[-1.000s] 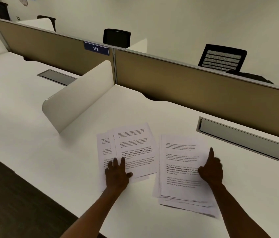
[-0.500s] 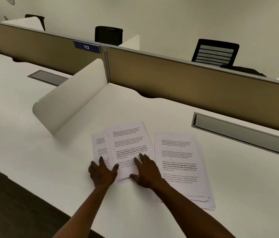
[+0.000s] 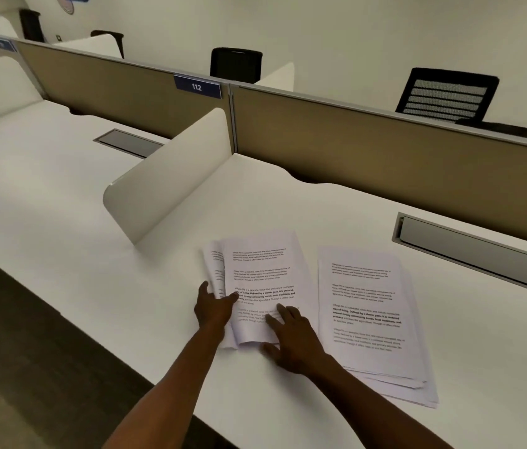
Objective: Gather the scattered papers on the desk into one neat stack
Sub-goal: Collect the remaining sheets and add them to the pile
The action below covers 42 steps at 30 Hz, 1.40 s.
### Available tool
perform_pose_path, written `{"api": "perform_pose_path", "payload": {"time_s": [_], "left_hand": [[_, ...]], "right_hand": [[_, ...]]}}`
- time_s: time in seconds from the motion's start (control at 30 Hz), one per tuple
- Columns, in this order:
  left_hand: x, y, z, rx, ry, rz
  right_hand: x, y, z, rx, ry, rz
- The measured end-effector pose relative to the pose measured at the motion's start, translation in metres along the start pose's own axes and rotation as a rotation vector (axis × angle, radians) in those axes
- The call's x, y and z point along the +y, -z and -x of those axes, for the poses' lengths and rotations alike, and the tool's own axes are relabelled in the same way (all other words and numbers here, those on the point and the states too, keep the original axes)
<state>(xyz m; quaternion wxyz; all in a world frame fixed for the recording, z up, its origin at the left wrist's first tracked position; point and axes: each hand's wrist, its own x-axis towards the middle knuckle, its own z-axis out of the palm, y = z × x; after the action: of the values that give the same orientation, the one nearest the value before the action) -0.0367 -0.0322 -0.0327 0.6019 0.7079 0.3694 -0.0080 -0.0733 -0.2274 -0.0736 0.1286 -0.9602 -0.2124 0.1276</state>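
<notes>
The printed text on every sheet is too small and blurred to read, and the sheets under each top page show only as thin edges. Between the hands lies the small pile of papers (image 3: 260,280), its left edge curling up off the white desk (image 3: 61,222). The left hand (image 3: 215,307) lifts that curled edge, fingers tucked beneath and hidden, thumb lying across the top sheet, so it grips the paper. The right hand (image 3: 291,340) lies flat on the pile's near right corner, fingers spread and straight, pressing down and covering part of the print. Just right of the right hand sits the larger stack (image 3: 369,319), roughly squared, with lower sheets fanning out at its near corner. The two piles lie just apart, side by side
</notes>
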Motion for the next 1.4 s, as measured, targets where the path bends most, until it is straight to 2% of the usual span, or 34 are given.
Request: {"api": "perform_pose_path", "payload": {"time_s": [0.17, 0.27, 0.43, 0.63, 0.7, 0.8, 0.87, 0.97, 1.03, 1.17, 1.27, 1.4], "left_hand": [[0.002, 0.01, -0.006, 0.02, 0.066, 0.016], [0.0, 0.02, -0.016, -0.036, 0.143, 0.114], [-0.002, 0.023, -0.016, -0.175, 0.134, 0.128], [0.009, 0.023, -0.004, -0.308, -0.034, 0.172], [0.017, 0.025, 0.005, -0.372, -0.109, 0.183], [0.029, 0.028, 0.02, -0.487, -0.246, 0.18], [0.038, 0.03, 0.029, -0.546, -0.311, 0.166], [0.048, 0.034, 0.036, -0.64, -0.336, 0.14], [0.053, 0.037, 0.036, -0.677, -0.337, 0.129], [0.057, 0.041, 0.03, -0.568, -0.354, 0.105], [0.049, 0.042, 0.022, -0.529, -0.325, 0.091], [0.029, 0.039, 0.01, -0.595, -0.143, 0.062]], "right_hand": [[-0.007, -0.012, 0.013, 0.052, 0.093, -0.031], [-0.005, -0.011, 0.016, 0.045, 0.137, -0.092], [0.002, 0.014, 0.007, 0.053, 0.032, -0.377], [0.022, 0.047, -0.019, 0.232, -0.269, -0.518], [0.032, 0.058, -0.026, 0.211, -0.369, -0.582], [0.043, 0.07, -0.033, 0.163, -0.464, -0.806], [0.047, 0.077, -0.037, 0.142, -0.488, -1.003], [0.053, 0.084, -0.041, 0.109, -0.423, -1.324], [0.057, 0.089, -0.041, 0.099, -0.356, -1.418], [0.065, 0.091, -0.037, 0.172, -0.262, -1.496], [0.063, 0.09, -0.029, 0.234, -0.278, -1.462], [0.057, 0.076, -0.023, 0.176, -0.326, -1.376]]}}
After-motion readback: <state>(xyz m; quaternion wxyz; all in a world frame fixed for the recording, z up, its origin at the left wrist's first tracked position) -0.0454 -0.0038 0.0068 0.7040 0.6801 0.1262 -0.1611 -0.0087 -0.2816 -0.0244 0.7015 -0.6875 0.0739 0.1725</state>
